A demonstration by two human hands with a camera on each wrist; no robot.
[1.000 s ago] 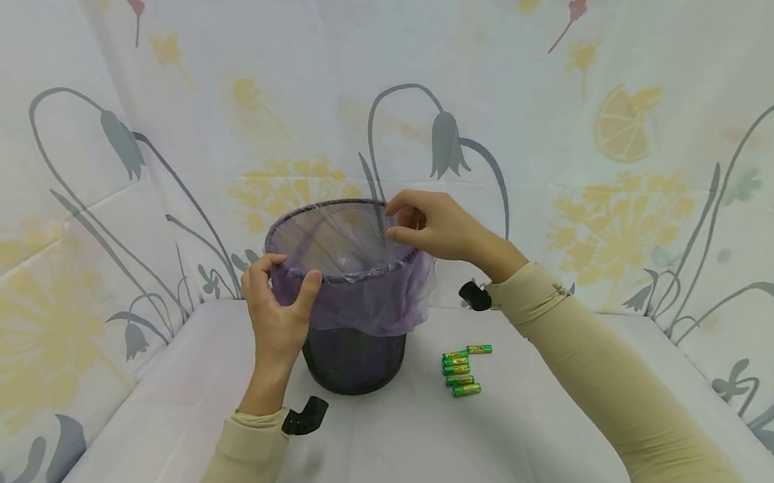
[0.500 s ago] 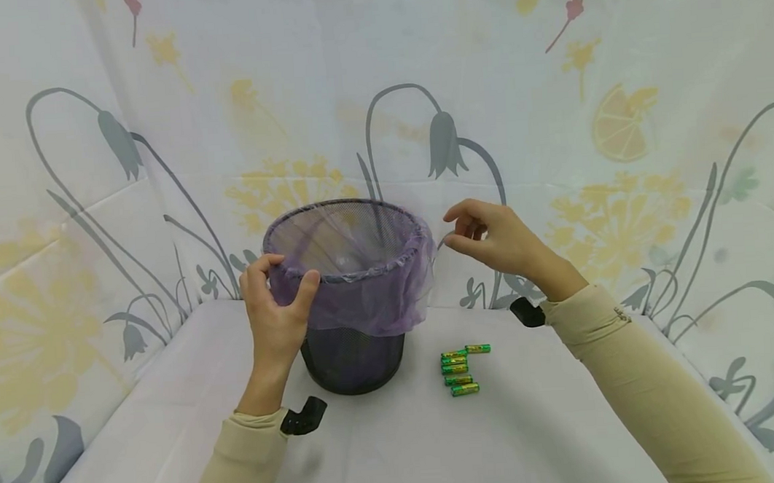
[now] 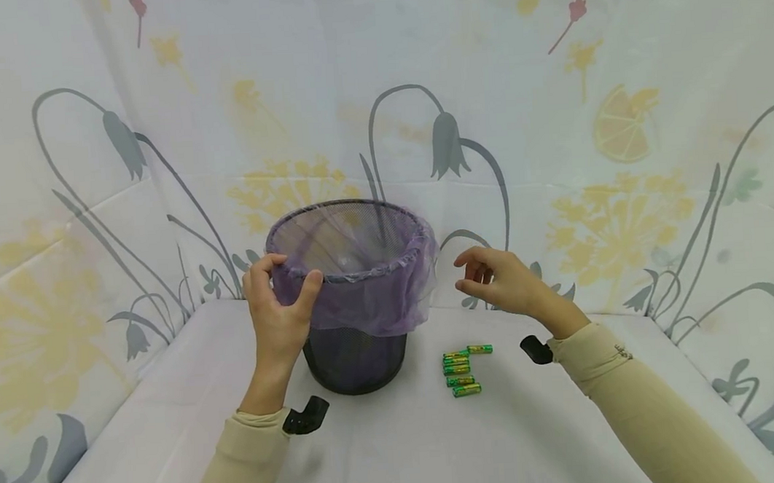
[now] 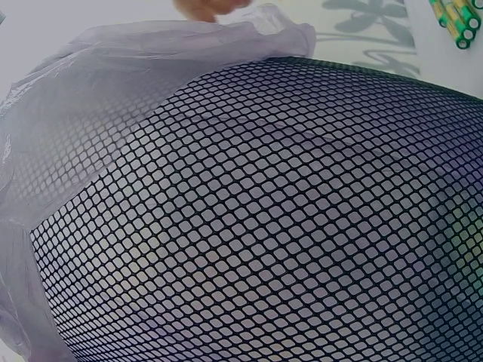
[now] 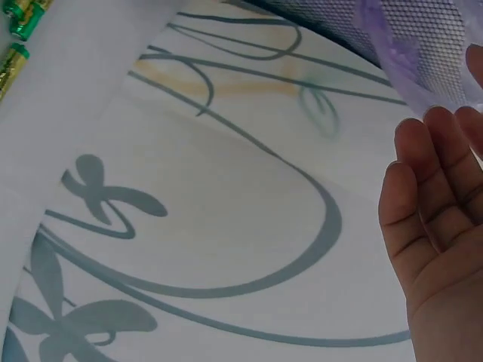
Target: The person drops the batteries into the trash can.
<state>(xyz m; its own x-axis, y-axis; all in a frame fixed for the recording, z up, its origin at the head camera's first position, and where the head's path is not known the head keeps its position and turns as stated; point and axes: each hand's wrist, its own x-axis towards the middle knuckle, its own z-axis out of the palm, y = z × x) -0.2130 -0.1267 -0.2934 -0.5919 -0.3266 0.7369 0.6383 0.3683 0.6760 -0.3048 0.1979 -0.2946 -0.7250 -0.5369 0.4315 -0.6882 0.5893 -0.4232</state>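
A black mesh wastebasket (image 3: 357, 363) stands upright, lined with a thin purple bin bag (image 3: 364, 308) folded down over its rim. My left hand (image 3: 275, 309) grips the near left of the rim, thumb on the front edge and fingers at the left. The mesh (image 4: 264, 226) fills the left wrist view, with the bag draped over its upper part. My right hand (image 3: 504, 283) hovers in the air right of the basket, fingers loosely bent, holding nothing. In the right wrist view its fingers (image 5: 434, 170) appear below the bag's hanging edge.
Several green and gold batteries (image 3: 457, 369) lie on the white tabletop (image 3: 404, 452) to the right of the basket. A white cloth (image 3: 539, 131) printed with flowers hangs behind and at both sides.
My right hand has left the basket's right rim, moving right and then down. The bag's right edge now hangs free. The left hand, basket and batteries stay put.
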